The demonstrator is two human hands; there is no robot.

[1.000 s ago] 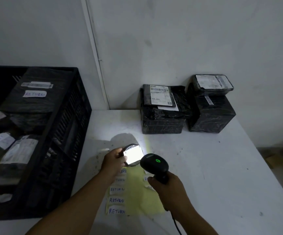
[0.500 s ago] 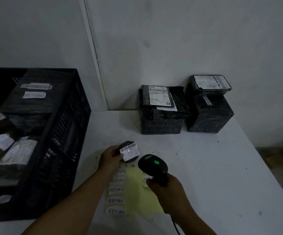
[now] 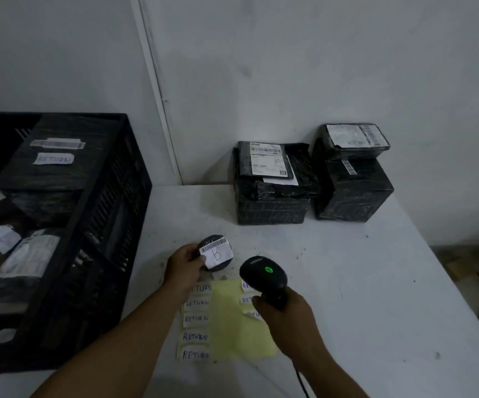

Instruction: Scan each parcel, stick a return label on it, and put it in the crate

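My left hand (image 3: 185, 265) holds a small round black parcel (image 3: 215, 255) just above the table; its white barcode label, marked "B", faces up. My right hand (image 3: 285, 314) grips a black handheld scanner (image 3: 262, 278) with a green light lit, its head just right of the parcel. Beneath my hands lies a yellow sheet (image 3: 232, 320) edged with several white "RETURN" labels (image 3: 195, 336). The black crate (image 3: 103, 225) at the left holds wrapped parcels, the top one (image 3: 51, 168) bearing a "RETURN" label.
Two stacks of black-wrapped parcels stand against the back wall: a wide one (image 3: 271, 185) and a taller one (image 3: 353, 173) to its right. The white table (image 3: 376, 282) has its right edge running diagonally, with the floor beyond it.
The scanner's bright beam on the parcel's label has gone out. The barcode and "B" are now readable. Both hands have stayed almost in place.
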